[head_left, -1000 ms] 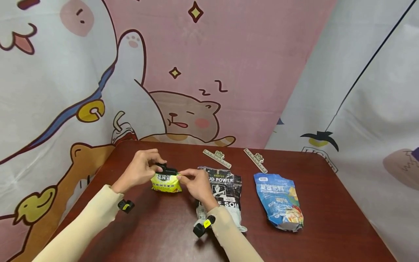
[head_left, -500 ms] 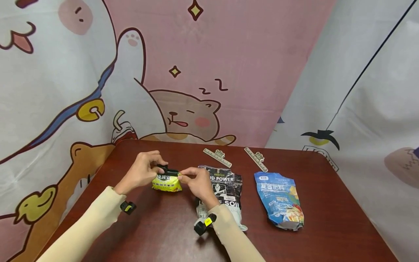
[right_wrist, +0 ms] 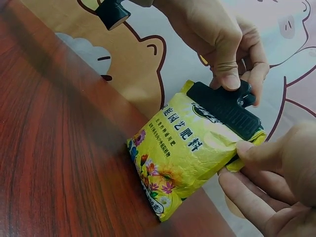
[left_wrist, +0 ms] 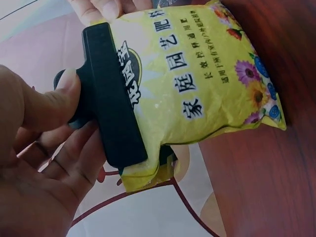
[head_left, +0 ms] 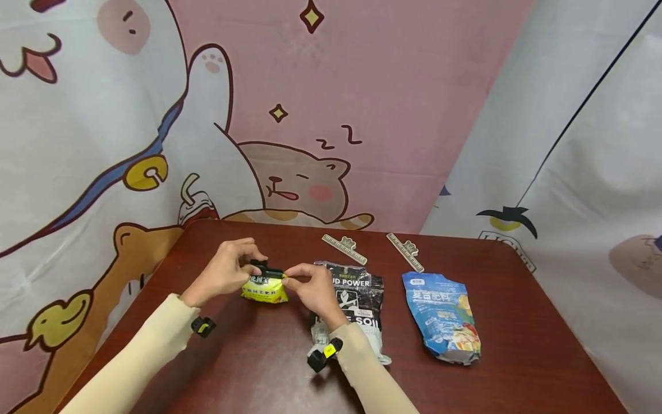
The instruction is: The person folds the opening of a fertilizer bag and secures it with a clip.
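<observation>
A black bag clip (left_wrist: 111, 98) sits across the folded top of a small yellow fertilizer bag (right_wrist: 182, 153). My left hand (head_left: 227, 267) pinches the clip's handle between thumb and fingers. With thumb and index finger, my right hand (head_left: 312, 287) pinches the bag's top corner just beside the clip's end. In the left wrist view the clip's long jaw lies flat over the bag's printed front. Part of the folded edge pokes out past the clip. The bag stands upright at the table's left side, and its back is hidden.
A black-and-white soil bag (head_left: 359, 287) lies partly under my right forearm. To its right is a blue fertilizer bag (head_left: 442, 316). Two ruler-patterned clips (head_left: 345, 248) lie near the far edge of the brown table (head_left: 522, 322). A cartoon-printed cloth (head_left: 393, 115) hangs behind.
Both hands keep their hold on the clip and the bag with hardly any movement. The head view shifts very slightly.
</observation>
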